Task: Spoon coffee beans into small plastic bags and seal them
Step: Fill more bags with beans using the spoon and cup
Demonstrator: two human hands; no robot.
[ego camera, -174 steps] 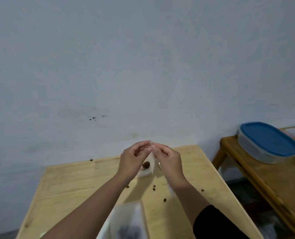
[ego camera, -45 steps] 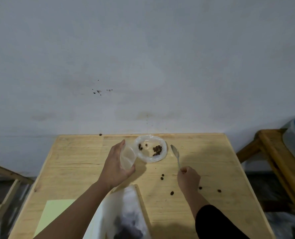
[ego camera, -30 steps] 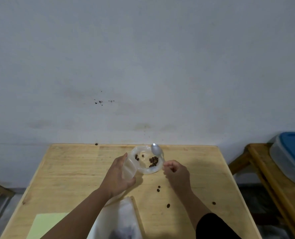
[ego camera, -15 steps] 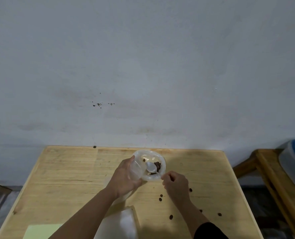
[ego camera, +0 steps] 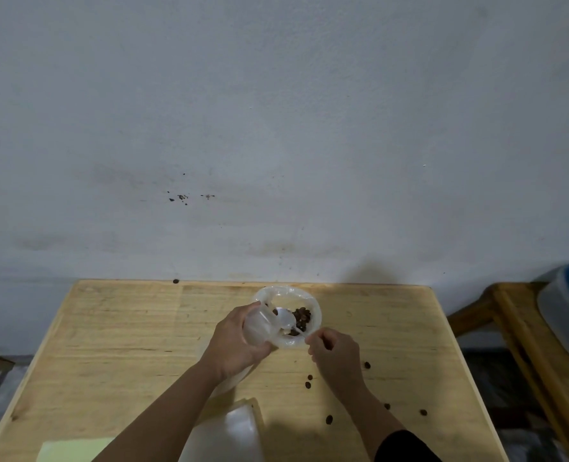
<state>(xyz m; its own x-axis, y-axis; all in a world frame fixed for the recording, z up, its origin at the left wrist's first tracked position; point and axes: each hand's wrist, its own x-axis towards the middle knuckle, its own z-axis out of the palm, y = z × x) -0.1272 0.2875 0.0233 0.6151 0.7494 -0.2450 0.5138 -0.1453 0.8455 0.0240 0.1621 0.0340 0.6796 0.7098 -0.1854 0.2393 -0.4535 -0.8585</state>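
At the near left edge of the wooden table point(ego camera: 116, 331) we see a pale green sheet point(ego camera: 73, 449). Our left hand point(ego camera: 234, 343) curls around the side of a clear plastic container point(ego camera: 288, 316) of coffee beans point(ego camera: 302, 318). Near us stands a white bag point(ego camera: 224, 435). Our right hand point(ego camera: 334, 356) pinches the handle of a spoon point(ego camera: 286, 320), its bowl inside the container. Loose beans point(ego camera: 367, 365) dot the table to the right. On a side table point(ego camera: 522, 328) far right sits a blue-lidded tub point(ego camera: 567, 308).
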